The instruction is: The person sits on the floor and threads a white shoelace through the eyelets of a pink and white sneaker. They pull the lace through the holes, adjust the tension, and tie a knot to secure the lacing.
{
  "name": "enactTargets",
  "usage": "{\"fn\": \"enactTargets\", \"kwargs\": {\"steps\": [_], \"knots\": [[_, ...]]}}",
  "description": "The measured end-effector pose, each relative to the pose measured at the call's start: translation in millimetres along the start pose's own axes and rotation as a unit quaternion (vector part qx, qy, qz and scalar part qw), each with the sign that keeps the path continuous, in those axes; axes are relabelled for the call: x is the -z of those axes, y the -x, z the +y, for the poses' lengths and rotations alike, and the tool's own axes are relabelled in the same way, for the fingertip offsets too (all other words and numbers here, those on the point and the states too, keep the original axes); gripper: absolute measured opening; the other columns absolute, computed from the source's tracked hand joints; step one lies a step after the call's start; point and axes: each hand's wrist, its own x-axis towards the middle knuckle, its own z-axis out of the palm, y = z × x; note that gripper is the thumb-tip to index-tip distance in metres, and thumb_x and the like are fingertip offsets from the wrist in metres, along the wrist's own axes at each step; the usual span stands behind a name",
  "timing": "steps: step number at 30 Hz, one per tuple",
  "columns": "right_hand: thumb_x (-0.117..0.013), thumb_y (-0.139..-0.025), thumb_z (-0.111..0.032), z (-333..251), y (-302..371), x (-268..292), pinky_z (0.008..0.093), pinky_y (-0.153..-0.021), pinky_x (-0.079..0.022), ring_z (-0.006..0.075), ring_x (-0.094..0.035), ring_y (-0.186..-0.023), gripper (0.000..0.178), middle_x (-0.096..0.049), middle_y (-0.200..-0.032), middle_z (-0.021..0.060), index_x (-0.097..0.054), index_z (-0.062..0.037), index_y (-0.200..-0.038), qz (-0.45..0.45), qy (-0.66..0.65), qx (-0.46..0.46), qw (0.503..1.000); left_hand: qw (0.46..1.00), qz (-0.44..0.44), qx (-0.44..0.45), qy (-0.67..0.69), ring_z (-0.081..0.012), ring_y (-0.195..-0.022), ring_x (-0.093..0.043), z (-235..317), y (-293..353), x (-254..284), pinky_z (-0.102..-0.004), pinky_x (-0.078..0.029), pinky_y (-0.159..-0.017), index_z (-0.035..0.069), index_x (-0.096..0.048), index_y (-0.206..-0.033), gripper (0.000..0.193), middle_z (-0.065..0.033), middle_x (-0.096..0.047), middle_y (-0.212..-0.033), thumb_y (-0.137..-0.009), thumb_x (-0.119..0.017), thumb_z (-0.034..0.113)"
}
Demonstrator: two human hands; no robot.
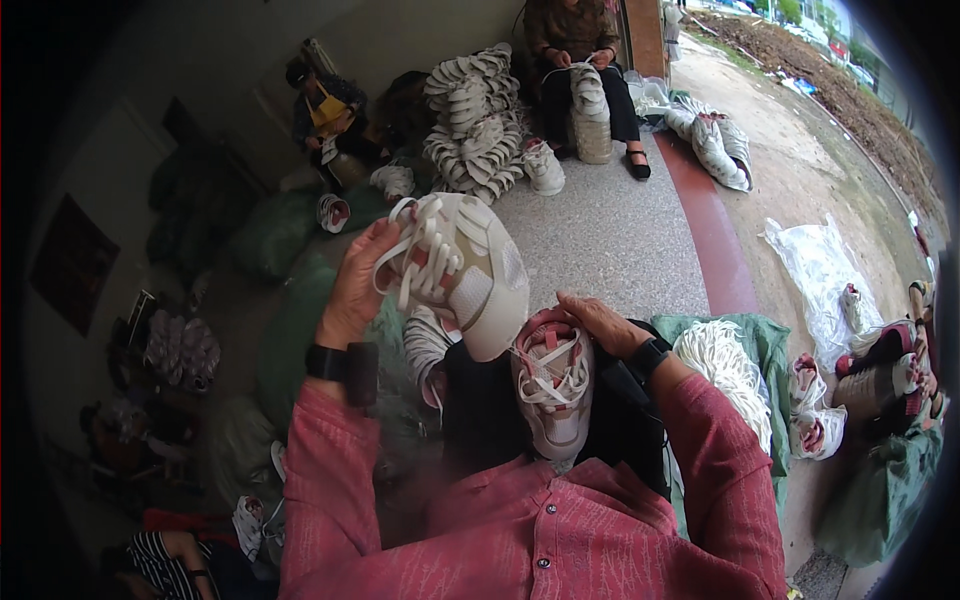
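Observation:
My left hand (365, 270) is closed around the laced throat side of a white and beige sneaker upper (480, 275), raised in front of me with its toe tilted down and to the right. White laces cross it and hang loose near my fingers. A second sneaker upper (553, 395), with a pink lining and crossed white laces, rests toe toward me at my lap. Along its collar lies my right hand (605, 325), fingers stretched out and touching the rim; the thumb is hidden.
A bundle of white laces (725, 370) lies on green sacking (770, 345) to my right. Nested uppers (428, 350) stand by my left knee. Taller stacks of uppers (475, 125) rise at the back, near a seated person (575, 60). Clear plastic sheeting (825, 275) lies right.

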Motion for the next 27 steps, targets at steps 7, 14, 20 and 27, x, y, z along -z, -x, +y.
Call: {"fn": "enactTargets", "kwargs": {"steps": [7,14,20,27], "knots": [[-0.033,-0.101,-0.064,8,-8,9,0.0348,-0.100,-0.045,0.0219,-0.062,-0.109,0.078,-0.067,-0.117,0.0150,-0.064,0.0045,-0.123,-0.037,-0.020,-0.049,0.998,0.994,-0.085,0.032,-0.060,-0.0096,-0.086,-0.070,14,44,-3,-0.0262,-0.058,-0.076,0.005,-0.065,-0.118,0.024,-0.0035,-0.072,-0.102,-0.098,-0.063,0.018],[-0.031,-0.099,-0.070,13,-5,7,0.0352,-0.104,-0.041,0.0195,-0.059,-0.112,0.082,-0.065,-0.122,0.0129,-0.064,0.0012,-0.123,-0.009,-0.212,-0.063,0.975,0.924,-0.224,0.141,-0.277,-0.0067,-0.079,-0.061,-69,18,-72,-0.0241,-0.049,-0.067,0.005,-0.065,-0.109,0.020,0.0010,-0.066,-0.090,-0.099,-0.062,0.022],[-0.036,-0.099,-0.068,24,-2,13,0.0344,-0.104,-0.041,0.0208,-0.059,-0.115,0.081,-0.065,-0.124,0.0138,-0.057,0.0028,-0.131,-0.019,-0.215,-0.049,0.975,0.813,-0.269,0.065,-0.513,-0.0257,-0.092,-0.059,-123,24,-105,-0.0384,-0.047,-0.082,0.006,-0.061,-0.103,0.026,-0.0108,-0.064,-0.092,-0.096,-0.057,0.031],[-0.046,-0.101,-0.056,26,-9,8,0.0383,-0.105,-0.043,0.0263,-0.059,-0.118,0.069,-0.061,-0.131,0.0166,-0.052,0.0036,-0.135,0.017,-0.340,-0.016,0.940,0.770,-0.207,-0.029,-0.603,-0.0365,-0.104,-0.058,-133,51,-126,-0.0453,-0.046,-0.089,0.007,-0.058,-0.108,0.031,-0.0169,-0.064,-0.101,-0.089,-0.064,0.031]]}}
